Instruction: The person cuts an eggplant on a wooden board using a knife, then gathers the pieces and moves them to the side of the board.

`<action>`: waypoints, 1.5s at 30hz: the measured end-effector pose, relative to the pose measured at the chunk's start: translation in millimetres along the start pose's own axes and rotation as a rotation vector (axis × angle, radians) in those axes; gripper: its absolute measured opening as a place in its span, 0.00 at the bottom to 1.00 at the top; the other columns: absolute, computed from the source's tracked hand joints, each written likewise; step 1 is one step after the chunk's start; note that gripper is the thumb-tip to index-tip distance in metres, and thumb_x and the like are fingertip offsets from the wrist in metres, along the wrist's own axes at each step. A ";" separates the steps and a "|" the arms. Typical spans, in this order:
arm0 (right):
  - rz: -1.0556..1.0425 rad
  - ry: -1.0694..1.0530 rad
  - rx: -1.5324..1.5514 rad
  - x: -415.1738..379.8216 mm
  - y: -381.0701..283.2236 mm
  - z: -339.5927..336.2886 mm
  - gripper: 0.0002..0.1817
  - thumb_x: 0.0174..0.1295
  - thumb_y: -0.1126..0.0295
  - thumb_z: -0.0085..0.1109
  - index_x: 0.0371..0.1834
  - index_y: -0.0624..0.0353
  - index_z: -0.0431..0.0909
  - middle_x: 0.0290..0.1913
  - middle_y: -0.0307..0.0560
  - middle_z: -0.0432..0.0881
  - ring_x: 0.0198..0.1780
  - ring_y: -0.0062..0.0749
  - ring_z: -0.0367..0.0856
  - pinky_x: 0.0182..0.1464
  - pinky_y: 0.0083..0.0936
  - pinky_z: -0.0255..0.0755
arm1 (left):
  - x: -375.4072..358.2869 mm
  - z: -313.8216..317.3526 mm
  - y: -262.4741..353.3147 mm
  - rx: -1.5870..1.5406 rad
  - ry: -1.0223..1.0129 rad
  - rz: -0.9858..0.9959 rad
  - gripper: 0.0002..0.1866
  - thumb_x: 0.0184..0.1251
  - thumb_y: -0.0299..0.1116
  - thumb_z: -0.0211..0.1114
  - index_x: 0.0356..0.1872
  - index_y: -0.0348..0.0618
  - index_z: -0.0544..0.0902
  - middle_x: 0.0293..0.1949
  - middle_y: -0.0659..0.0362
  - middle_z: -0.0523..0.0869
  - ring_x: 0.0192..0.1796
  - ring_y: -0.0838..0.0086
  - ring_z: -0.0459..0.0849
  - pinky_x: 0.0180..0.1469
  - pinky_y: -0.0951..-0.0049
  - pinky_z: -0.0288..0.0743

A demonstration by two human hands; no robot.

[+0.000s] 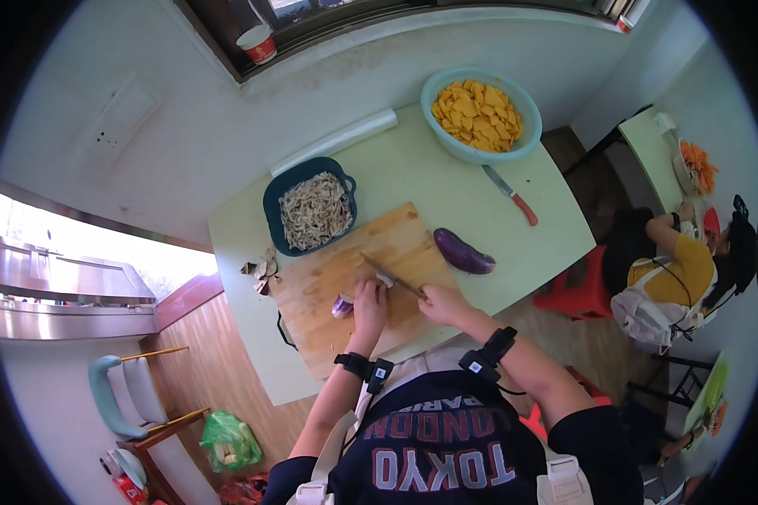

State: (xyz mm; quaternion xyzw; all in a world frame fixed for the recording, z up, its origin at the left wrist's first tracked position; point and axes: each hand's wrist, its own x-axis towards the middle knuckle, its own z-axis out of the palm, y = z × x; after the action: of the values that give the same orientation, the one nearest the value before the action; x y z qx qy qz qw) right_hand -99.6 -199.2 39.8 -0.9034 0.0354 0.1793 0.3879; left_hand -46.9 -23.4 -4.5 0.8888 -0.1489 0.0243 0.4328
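On the wooden cutting board point(320, 290), my left hand point(370, 305) presses its bent fingers on a pale piece of eggplant point(384, 280). My right hand point(443, 304) grips the handle of a kitchen knife point(393, 274), its blade lying across the board just beyond my left fingertips. Left of my left hand rests a purple-skinned eggplant chunk point(342, 305). A whole eggplant point(465, 252) lies on the table at the board's right edge. Behind the board stands a dark teal basket point(269, 210) filled with thin greyish-white strips point(315, 210).
A light blue basin point(480, 156) of orange slices stands at the back. A red-handled knife point(511, 195) lies before it. Eggplant trimmings point(264, 271) sit left of the board, and a plastic roll point(335, 141) lies along the wall. Another person point(678, 269) sits at right.
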 end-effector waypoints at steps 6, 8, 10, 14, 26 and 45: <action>0.048 0.083 -0.149 -50.2 -21.1 -10.9 0.12 0.55 0.65 0.48 0.33 0.65 0.72 0.25 0.60 0.79 0.28 0.54 0.79 0.32 0.44 0.73 | -5.0 2.8 -8.7 0.072 -0.038 -0.012 0.05 0.52 0.22 0.59 0.31 0.35 0.75 0.36 0.47 0.76 0.42 0.50 0.74 0.42 0.59 0.70; 0.039 0.082 -0.173 -52.9 -20.0 -1.5 0.11 0.55 0.66 0.48 0.34 0.65 0.71 0.25 0.59 0.79 0.28 0.53 0.79 0.31 0.44 0.73 | -8.2 12.2 -24.1 0.023 -0.012 0.022 0.06 0.50 0.21 0.59 0.31 0.35 0.76 0.36 0.47 0.76 0.43 0.50 0.74 0.42 0.60 0.70; -0.001 0.101 -0.208 -51.3 -20.8 5.2 0.10 0.54 0.69 0.48 0.33 0.65 0.70 0.24 0.59 0.78 0.26 0.52 0.79 0.29 0.42 0.74 | -9.7 10.5 -20.9 -0.033 0.003 -0.026 0.10 0.45 0.19 0.57 0.32 0.34 0.77 0.38 0.47 0.77 0.44 0.50 0.75 0.44 0.60 0.71; 0.031 0.046 -0.237 -47.9 -27.0 1.4 0.10 0.54 0.69 0.48 0.33 0.66 0.70 0.23 0.60 0.78 0.25 0.52 0.79 0.27 0.42 0.74 | -6.7 8.4 -18.3 -0.023 -0.028 -0.029 0.11 0.44 0.19 0.57 0.33 0.34 0.78 0.39 0.47 0.77 0.44 0.50 0.75 0.43 0.60 0.72; 0.032 -0.046 -0.246 -19.6 -32.1 7.6 0.11 0.52 0.73 0.47 0.35 0.69 0.70 0.23 0.60 0.79 0.27 0.52 0.80 0.29 0.42 0.74 | -1.1 5.4 -13.9 -0.030 -0.016 -0.049 0.10 0.48 0.20 0.58 0.34 0.35 0.78 0.37 0.47 0.79 0.40 0.51 0.78 0.41 0.63 0.74; 0.093 -0.046 -0.249 -51.9 -31.1 -11.2 0.10 0.54 0.69 0.47 0.34 0.66 0.71 0.24 0.60 0.79 0.28 0.54 0.79 0.31 0.45 0.74 | -3.2 3.9 -6.4 0.008 0.004 0.007 0.07 0.53 0.20 0.57 0.35 0.37 0.75 0.35 0.47 0.75 0.39 0.50 0.74 0.39 0.58 0.70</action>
State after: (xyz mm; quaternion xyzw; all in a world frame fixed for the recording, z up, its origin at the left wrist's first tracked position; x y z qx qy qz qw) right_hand -138.4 -189.4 86.6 -0.9376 0.0460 0.2207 0.2647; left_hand -48.5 -22.0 -12.4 0.8900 -0.1513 0.0281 0.4293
